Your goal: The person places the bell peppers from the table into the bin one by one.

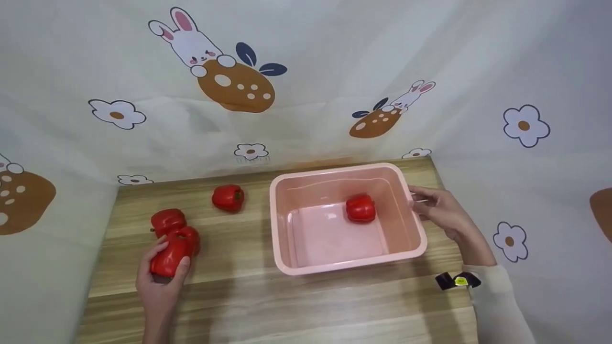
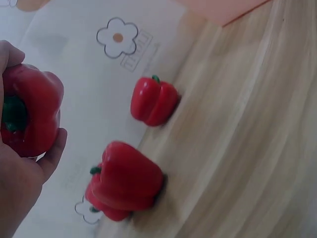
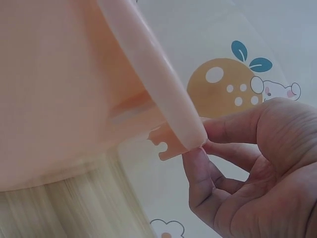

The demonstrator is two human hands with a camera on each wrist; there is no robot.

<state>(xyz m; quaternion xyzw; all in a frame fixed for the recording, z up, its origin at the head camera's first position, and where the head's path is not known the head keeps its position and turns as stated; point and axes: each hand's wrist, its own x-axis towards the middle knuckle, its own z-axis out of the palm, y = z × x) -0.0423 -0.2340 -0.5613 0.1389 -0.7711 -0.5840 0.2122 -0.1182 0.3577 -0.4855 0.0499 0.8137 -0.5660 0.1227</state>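
Note:
My left hand (image 1: 160,291) grips a red bell pepper (image 1: 167,258), its green stem end facing the wrist in the left wrist view. Just beyond it on the wooden table sit two more red bell peppers, one at the back (image 1: 168,221) and one partly hidden (image 1: 192,239) behind the held one. Farther right lies another red bell pepper (image 1: 228,198). A pink plastic basin (image 1: 349,265) stands right of centre with a single red bell pepper (image 1: 361,208) inside. At the basin's right side, my right hand (image 1: 442,210) pinches the rim (image 3: 168,99) between thumb and fingers.
The wood-grain table (image 1: 248,301) meets a pale printed cloth (image 1: 311,119) with rabbits and flowers at the back and on both sides. A black strap with a yellow-green label (image 1: 460,281) shows near the right sleeve.

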